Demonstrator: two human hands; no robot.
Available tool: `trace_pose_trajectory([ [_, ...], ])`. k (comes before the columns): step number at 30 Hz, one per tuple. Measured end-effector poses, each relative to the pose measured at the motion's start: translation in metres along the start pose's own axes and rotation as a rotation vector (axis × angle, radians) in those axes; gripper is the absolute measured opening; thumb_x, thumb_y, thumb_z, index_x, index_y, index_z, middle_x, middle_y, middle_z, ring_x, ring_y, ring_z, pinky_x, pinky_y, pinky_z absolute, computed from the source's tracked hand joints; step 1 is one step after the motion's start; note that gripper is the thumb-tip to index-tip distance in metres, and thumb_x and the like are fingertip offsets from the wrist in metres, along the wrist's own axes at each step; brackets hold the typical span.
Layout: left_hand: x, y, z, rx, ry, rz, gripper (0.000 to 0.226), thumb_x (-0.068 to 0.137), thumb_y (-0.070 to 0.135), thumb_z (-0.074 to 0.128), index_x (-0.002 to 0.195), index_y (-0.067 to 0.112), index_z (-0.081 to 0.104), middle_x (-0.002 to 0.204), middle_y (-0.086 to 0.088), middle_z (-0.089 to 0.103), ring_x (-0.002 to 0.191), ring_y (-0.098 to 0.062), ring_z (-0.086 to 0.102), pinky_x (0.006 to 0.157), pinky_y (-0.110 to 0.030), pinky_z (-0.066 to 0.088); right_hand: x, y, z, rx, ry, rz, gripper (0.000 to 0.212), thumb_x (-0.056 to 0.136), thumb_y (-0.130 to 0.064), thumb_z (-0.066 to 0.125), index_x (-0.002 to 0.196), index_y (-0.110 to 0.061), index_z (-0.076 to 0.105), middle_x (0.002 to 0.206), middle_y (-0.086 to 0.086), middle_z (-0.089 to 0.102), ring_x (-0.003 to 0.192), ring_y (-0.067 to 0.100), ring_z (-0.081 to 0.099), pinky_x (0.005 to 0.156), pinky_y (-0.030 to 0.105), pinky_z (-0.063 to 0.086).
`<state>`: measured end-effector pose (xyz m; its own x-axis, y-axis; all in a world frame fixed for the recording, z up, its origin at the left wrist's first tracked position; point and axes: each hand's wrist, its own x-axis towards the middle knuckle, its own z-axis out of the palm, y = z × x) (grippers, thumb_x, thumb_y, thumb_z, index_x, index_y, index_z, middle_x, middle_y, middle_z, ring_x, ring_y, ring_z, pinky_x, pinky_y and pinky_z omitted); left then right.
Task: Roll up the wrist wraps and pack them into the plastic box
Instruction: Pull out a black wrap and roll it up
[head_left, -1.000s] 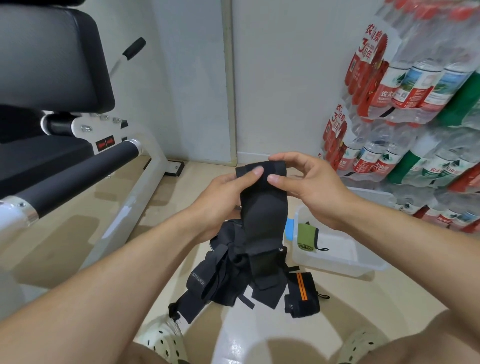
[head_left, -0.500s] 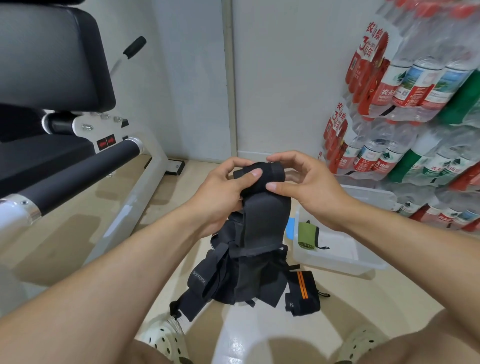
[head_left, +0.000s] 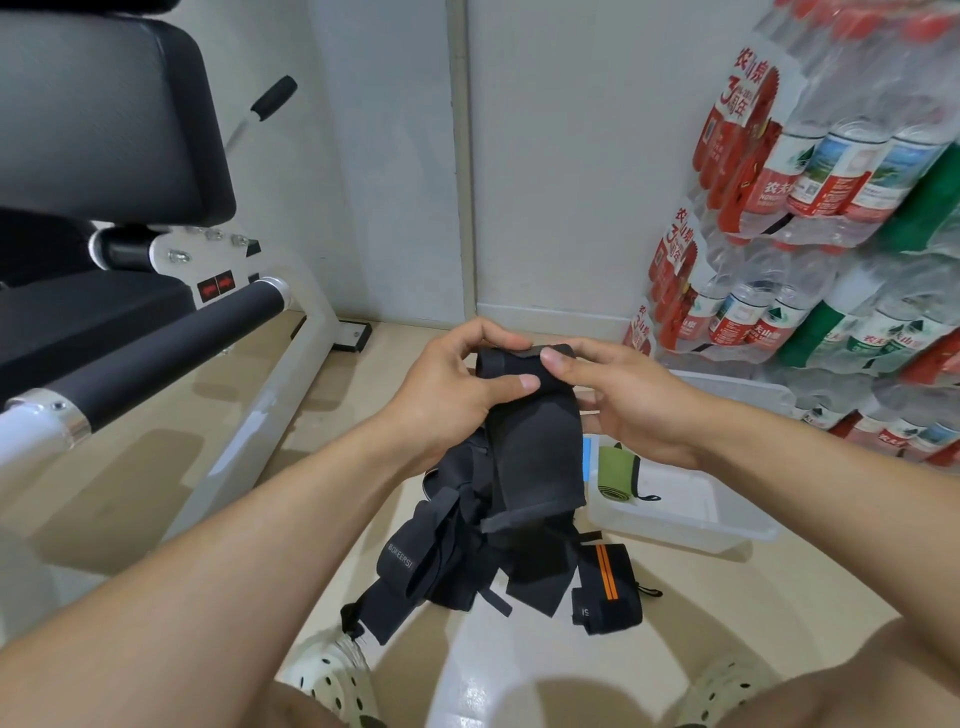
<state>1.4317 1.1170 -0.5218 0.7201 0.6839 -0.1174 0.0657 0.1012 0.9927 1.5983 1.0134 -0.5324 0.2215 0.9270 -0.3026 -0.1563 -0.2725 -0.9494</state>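
Beige gym floor (head_left: 675, 649) — left hand (head_left: 447, 395) and right hand (head_left: 628, 400) both pinch the black wrist wrap (head_left: 535, 447), fingers curled round its rolled top

Box's (head_left: 675, 525) near corner behind wrap (head_left: 535, 447); bottle packs (head_left: 831, 208) cropped, perhaps blurred.

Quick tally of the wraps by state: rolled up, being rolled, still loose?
Rolled: 2, the green roll in the plastic box and the orange-striped roll on the floor.
Being rolled: 1, the black wrap.
Loose pile: cannot count.
Total countable: 3.
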Motion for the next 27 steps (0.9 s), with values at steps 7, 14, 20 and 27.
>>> trace_pose_trajectory([
  [7, 0.0008, 0.0032, -0.0019, -0.021, 0.060, -0.028, 0.045, 0.076, 0.007, 0.086, 0.116, 0.018, 0.067, 0.112, 0.003, 0.071, 0.091, -0.017, 0.075, 0.071, -0.030, 0.059, 0.0006, -0.0029, 0.0042, 0.033, 0.033, -0.078, 0.029, 0.096, -0.016, 0.066, 0.125, -0.016, 0.065, 0.113, 0.007, 0.077, 0.106, 0.024, 0.074, 0.090, 0.035, 0.061],
  [14, 0.0008, 0.0042, -0.0043, -0.170, 0.017, -0.255, 0.040, 0.090, 0.027, 0.075, 0.123, 0.010, 0.063, 0.111, -0.009, 0.075, 0.088, -0.022, 0.075, 0.072, -0.035, 0.059, 0.0032, -0.0029, 0.0050, -0.015, 0.108, -0.162, 0.037, 0.092, -0.010, 0.072, 0.128, -0.017, 0.064, 0.124, 0.001, 0.071, 0.110, 0.018, 0.071, 0.086, 0.037, 0.062],
  [20, 0.0010, 0.0039, -0.0059, -0.183, 0.036, -0.213, 0.033, 0.088, 0.009, 0.076, 0.118, 0.005, 0.065, 0.106, -0.013, 0.075, 0.081, -0.023, 0.076, 0.069, -0.033, 0.060, 0.0023, 0.0001, 0.0048, -0.068, 0.106, -0.204, 0.040, 0.087, -0.005, 0.076, 0.123, -0.022, 0.066, 0.123, -0.004, 0.071, 0.112, 0.019, 0.070, 0.085, 0.045, 0.063],
  [27, -0.0006, 0.0043, -0.0045, -0.071, 0.002, -0.089, 0.040, 0.081, -0.007, 0.077, 0.115, 0.012, 0.066, 0.114, -0.011, 0.069, 0.084, -0.021, 0.075, 0.067, -0.030, 0.060, 0.0020, -0.0034, 0.0025, 0.021, 0.039, -0.051, 0.054, 0.085, -0.045, 0.067, 0.134, -0.025, 0.061, 0.122, 0.001, 0.074, 0.109, 0.020, 0.071, 0.101, 0.045, 0.055],
])
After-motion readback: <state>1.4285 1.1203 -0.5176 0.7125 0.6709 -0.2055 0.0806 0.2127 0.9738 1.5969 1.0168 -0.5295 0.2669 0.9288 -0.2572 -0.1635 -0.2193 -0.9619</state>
